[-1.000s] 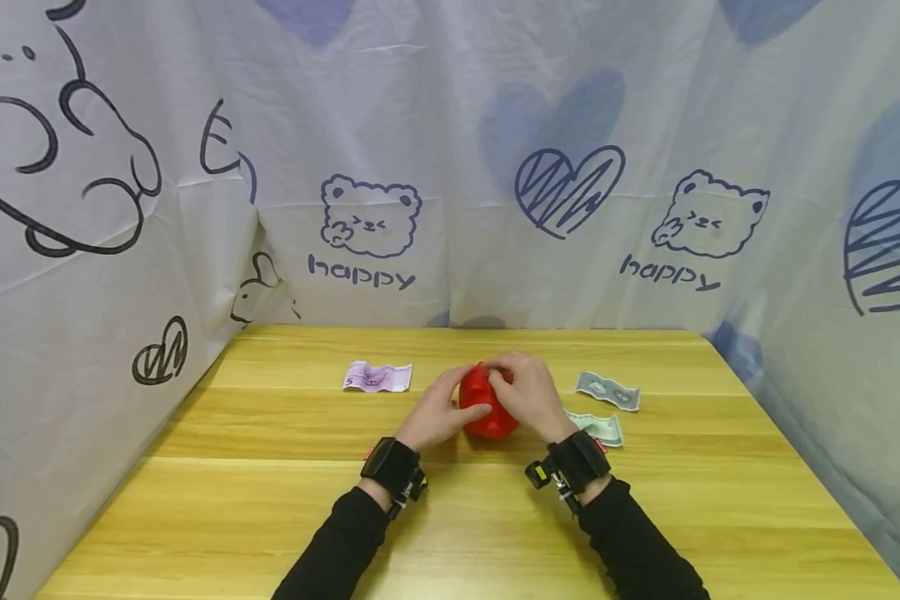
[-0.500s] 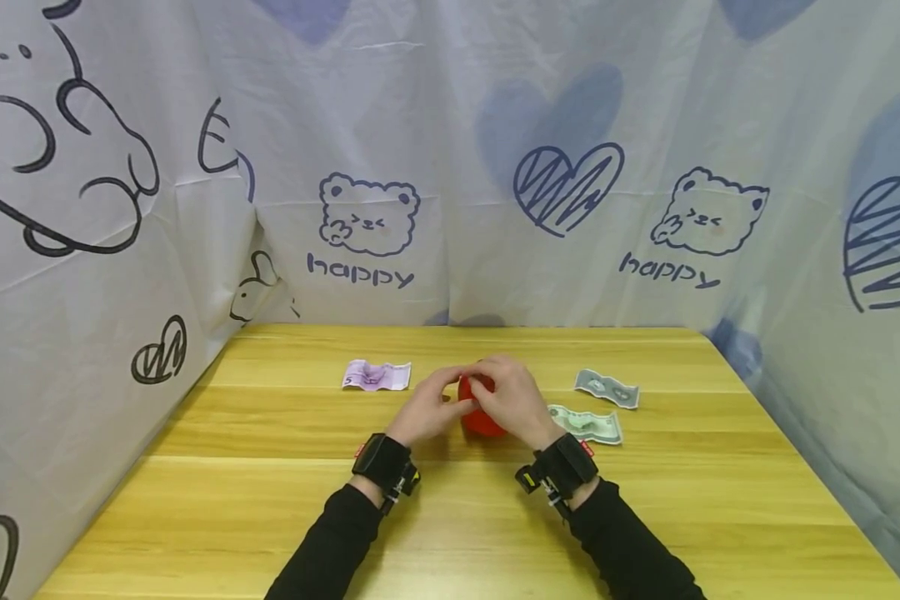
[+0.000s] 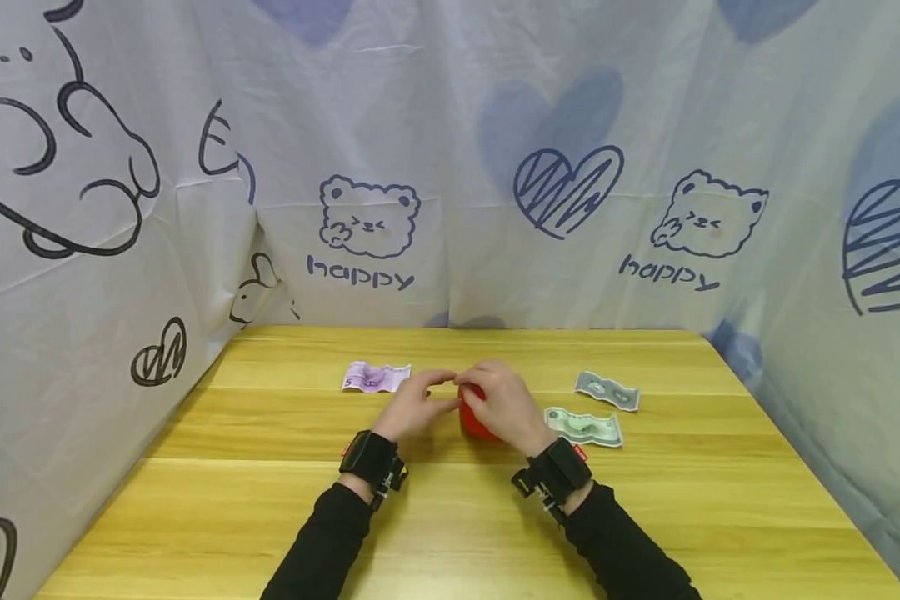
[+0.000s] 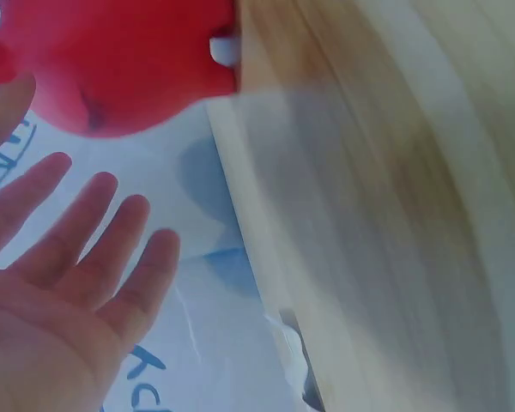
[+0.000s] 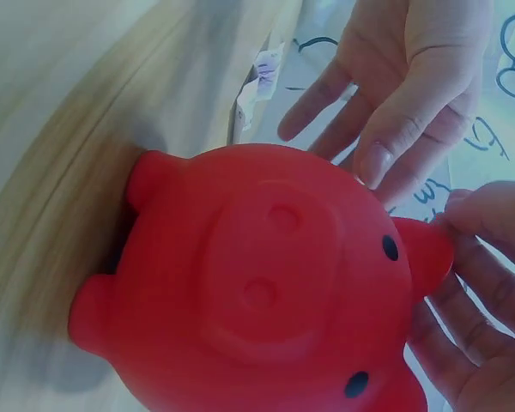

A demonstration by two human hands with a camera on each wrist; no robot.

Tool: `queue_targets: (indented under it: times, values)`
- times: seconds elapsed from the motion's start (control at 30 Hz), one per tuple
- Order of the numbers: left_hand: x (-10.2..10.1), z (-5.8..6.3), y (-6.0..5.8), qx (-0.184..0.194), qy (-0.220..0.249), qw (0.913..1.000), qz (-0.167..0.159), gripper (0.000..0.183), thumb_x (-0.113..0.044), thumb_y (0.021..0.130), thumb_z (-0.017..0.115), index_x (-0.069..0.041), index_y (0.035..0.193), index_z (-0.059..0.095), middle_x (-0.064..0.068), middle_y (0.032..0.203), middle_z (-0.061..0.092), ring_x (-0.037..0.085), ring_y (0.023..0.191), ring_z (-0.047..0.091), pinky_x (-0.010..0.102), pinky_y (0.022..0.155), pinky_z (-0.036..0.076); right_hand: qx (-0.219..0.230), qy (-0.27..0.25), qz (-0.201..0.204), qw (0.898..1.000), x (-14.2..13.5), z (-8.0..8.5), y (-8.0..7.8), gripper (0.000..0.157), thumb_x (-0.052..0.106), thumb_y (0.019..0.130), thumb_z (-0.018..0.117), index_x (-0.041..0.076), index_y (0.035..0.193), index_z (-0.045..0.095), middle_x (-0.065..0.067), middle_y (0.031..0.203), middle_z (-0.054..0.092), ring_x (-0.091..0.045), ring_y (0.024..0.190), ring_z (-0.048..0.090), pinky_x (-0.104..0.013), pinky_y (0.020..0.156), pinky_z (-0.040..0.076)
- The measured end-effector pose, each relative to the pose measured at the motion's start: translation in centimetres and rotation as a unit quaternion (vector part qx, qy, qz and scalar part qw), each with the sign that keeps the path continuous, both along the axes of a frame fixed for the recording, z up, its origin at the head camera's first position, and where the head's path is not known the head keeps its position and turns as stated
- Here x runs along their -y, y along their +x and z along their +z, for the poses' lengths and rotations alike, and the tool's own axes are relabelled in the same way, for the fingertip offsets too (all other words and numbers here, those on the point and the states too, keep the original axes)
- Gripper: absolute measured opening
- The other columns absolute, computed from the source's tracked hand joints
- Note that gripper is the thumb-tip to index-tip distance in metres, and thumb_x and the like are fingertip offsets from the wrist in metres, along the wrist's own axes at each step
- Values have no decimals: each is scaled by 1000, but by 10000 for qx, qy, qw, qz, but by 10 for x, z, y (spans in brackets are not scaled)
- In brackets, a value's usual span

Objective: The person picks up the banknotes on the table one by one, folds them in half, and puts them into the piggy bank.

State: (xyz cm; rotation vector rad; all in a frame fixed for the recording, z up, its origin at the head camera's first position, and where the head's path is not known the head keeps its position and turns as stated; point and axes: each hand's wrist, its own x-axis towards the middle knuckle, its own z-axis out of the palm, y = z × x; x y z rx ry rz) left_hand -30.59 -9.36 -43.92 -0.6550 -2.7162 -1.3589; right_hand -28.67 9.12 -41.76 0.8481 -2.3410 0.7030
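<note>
A red piggy bank [image 3: 475, 426] stands on its feet on the wooden table, partly hidden behind my hands in the head view. Its snout and black eyes face the right wrist camera. My right hand [image 3: 506, 410] pinches one of the pig's ears [image 5: 431, 257] between thumb and fingers. At the pig's other side is my left hand [image 3: 414, 408], its fingers spread and nearly straight. In the left wrist view a gap shows between those fingers [image 4: 137, 245] and the red body; whether the thumb touches the pig is unclear.
A purple banknote [image 3: 377, 377] lies to the left. On the right are a green banknote [image 3: 585, 427] near my right hand and a grey banknote [image 3: 607, 391] farther back. White printed cloth [image 3: 465, 250] encloses the table [image 3: 450, 533] at the back and sides.
My left hand has come off the piggy bank and moved left, its fingers opening. The right hand has shifted slightly left along the pig's top, uncovering more of the green banknote.
</note>
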Motion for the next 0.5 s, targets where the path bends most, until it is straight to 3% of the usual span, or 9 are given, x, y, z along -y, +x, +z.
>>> queue_targets:
  times: [0.23,0.37,0.5]
  values:
    - [13,-1,-2,81,-324,9986,400,46,-27,92,69,-5,132,60,14,135,60,32,130,51,49,108,41,29,472,119,9988,8,-2,4,11,11,87,74,11,97,77,-1,92,71,-18,90,63,-32,83,55]
    - [19,0,-3,52,-647,9969,451,44,-26,92,69,-1,128,62,16,132,62,32,127,54,48,105,44,24,621,384,9973,13,-4,7,11,10,88,72,11,98,77,0,92,70,-16,90,62,-28,82,55]
    - [24,0,-4,117,-880,9950,452,46,-29,92,69,1,126,63,17,130,63,32,125,56,46,105,45,-254,671,666,9952,20,-7,11,12,6,87,72,9,98,76,-1,92,69,-16,90,61,-27,81,55]
